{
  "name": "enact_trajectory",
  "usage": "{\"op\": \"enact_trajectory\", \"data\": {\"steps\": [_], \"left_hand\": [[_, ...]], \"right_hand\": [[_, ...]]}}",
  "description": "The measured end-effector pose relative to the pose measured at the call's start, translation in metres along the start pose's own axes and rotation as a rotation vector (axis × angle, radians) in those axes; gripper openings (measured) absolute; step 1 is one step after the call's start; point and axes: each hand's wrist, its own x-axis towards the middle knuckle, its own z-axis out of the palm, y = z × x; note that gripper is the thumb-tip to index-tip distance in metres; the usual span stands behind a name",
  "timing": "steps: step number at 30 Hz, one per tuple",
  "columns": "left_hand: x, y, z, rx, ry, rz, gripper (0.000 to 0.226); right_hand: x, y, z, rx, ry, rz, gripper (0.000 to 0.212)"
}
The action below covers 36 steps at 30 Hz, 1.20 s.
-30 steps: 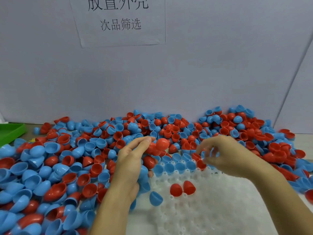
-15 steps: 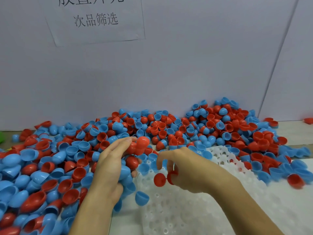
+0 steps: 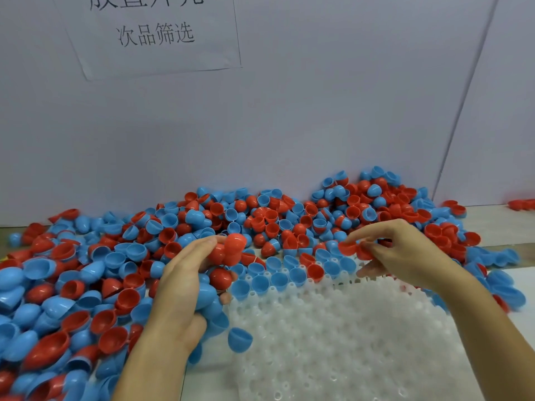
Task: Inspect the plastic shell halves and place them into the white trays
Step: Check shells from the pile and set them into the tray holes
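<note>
A big heap of red and blue plastic shell halves [image 3: 289, 215] covers the table against the wall. My left hand [image 3: 185, 287] is closed around a clutch of red and blue shell halves [image 3: 228, 251], held at the heap's near edge. My right hand [image 3: 405, 256] pinches two red shell halves [image 3: 354, 249] between its fingertips, just above the far edge of the white dimpled tray [image 3: 341, 348]. A row of blue halves and one red half [image 3: 315, 272] sits in the tray's far pockets. A lone blue half [image 3: 239, 340] lies at the tray's left edge.
A grey wall with a paper sign [image 3: 153, 33] stands right behind the heap. More loose halves lie to the right of the tray [image 3: 503, 287], and a few red ones sit at the far right [image 3: 521, 204].
My right hand lifted two red halves off the tray and carried them right and away, to the tray's far edge. My left hand kept its clutch of shells. The view shifted.
</note>
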Motion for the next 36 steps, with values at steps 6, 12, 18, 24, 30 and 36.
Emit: {"op": "enact_trajectory", "data": {"steps": [6, 12, 18, 24, 30, 36], "left_hand": [[-0.003, 0.003, 0.002, -0.037, -0.008, -0.025, 0.028], [-0.003, 0.003, 0.002, -0.063, 0.014, -0.053, 0.023], [-0.003, 0.002, 0.002, -0.126, 0.008, -0.072, 0.024], [-0.005, 0.004, 0.004, -0.154, 0.01, -0.088, 0.022], [-0.005, 0.002, 0.01, -0.186, 0.024, -0.108, 0.022], [-0.005, -0.004, 0.019, -0.102, -0.039, -0.092, 0.027]], "right_hand": [[0.026, 0.013, -0.005, -0.335, 0.166, 0.04, 0.018], [0.046, 0.021, 0.004, -0.664, 0.001, 0.118, 0.021], [0.045, 0.029, 0.012, -0.689, -0.004, 0.133, 0.034], [0.034, 0.017, 0.001, -0.646, 0.034, 0.126, 0.033], [0.018, -0.033, 0.01, -0.348, 0.055, -0.09, 0.02], [-0.008, -0.099, 0.061, 0.066, -0.163, -0.421, 0.03]]}}
